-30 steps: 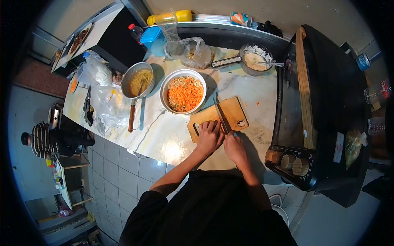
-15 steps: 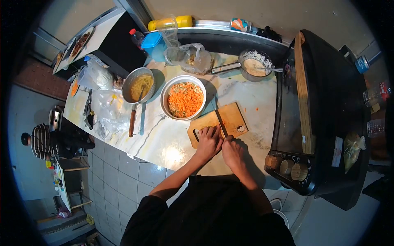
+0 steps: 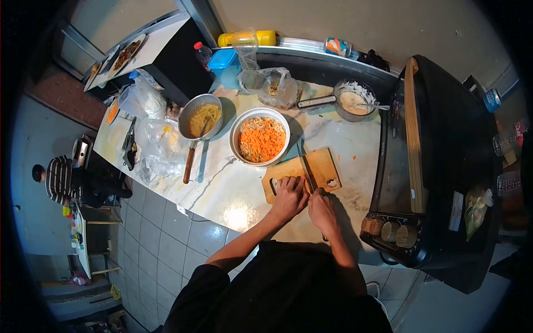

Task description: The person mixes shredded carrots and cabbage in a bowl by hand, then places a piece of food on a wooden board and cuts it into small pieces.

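A wooden cutting board (image 3: 323,160) lies on the marble-patterned table in front of me. My right hand (image 3: 323,215) is closed round the handle of a knife (image 3: 307,169), whose blade points away from me across the board. Just left of the blade, my left hand (image 3: 290,198) presses down on the board with curled fingers. A bit of orange shows by its fingertips, but what lies under them is hidden. Beyond the board stands a white bowl (image 3: 234,145) filled with shredded carrot (image 3: 262,140) and paler shreds.
Left of the bowl is a saucepan (image 3: 187,105) of pale strips in liquid, near plastic bags (image 3: 158,144). A pan (image 3: 355,114) with batter and a spoon stands at the back. A black oven (image 3: 444,166) borders the right side. Another person (image 3: 61,180) is far left.
The whole view has shifted, so the table appears a little further right and lower. Both hands stay at the board, and the knife has moved only slightly.
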Available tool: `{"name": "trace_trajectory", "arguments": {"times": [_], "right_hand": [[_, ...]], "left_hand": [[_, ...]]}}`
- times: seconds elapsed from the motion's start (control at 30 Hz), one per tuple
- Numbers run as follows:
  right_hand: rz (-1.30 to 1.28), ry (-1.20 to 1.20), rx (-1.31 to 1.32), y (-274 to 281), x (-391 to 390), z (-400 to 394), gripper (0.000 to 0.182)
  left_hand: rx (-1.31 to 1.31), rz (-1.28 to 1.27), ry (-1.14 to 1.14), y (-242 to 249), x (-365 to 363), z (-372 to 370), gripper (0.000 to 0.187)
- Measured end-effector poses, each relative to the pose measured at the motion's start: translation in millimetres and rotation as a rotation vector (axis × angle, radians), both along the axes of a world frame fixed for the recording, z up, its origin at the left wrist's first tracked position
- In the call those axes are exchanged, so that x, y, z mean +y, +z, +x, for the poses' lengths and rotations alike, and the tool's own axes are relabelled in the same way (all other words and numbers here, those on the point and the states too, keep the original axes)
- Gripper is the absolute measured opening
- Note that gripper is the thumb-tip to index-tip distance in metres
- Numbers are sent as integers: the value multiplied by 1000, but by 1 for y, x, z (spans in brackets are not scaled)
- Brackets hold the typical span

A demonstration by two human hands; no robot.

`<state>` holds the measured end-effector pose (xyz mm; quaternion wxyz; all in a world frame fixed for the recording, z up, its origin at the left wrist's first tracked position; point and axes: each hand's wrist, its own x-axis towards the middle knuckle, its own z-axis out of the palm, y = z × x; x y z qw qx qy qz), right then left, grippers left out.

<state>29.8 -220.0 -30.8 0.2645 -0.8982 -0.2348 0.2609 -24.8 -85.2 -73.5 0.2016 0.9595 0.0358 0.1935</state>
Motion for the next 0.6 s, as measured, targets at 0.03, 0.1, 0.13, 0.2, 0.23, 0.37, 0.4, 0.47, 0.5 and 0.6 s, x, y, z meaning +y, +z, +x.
{"name": "trace_trajectory", "arguments": {"times": [0.03, 0.1, 0.13, 0.2, 0.23, 0.37, 0.4, 0.47, 0.5, 0.6], "right_hand": [[11, 14, -17, 0, 0, 0, 31], [-5, 18, -36, 1, 1, 1, 29], [-21, 26, -53, 2, 2, 1, 27], [-18, 32, -52, 6, 3, 0, 27], [-13, 40, -52, 8, 4, 0, 26], [-17, 28, 28, 7, 7, -4, 27], [-26, 2, 23, 4, 10, -6, 27], [-38, -26, 21, 0, 10, -10, 28], [-39, -12, -39, 1, 10, -10, 30], [-83, -22, -53, -6, 12, -11, 30]], "left_hand": [[-1, 1, -3, 0, 0, 0, 44], [-4, 4, -5, 1, 0, 0, 45], [-5, 7, -3, 2, 0, 0, 45], [-4, 15, -4, 0, 0, 0, 45], [-4, 24, -3, 0, 0, 0, 46], [23, 19, -3, -2, 0, -2, 47], [26, 21, 1, -1, 0, -1, 47], [34, 21, 2, 0, 0, -1, 47], [31, 18, 8, 1, -1, -1, 47], [27, 10, 7, -1, 0, 0, 47]]}}
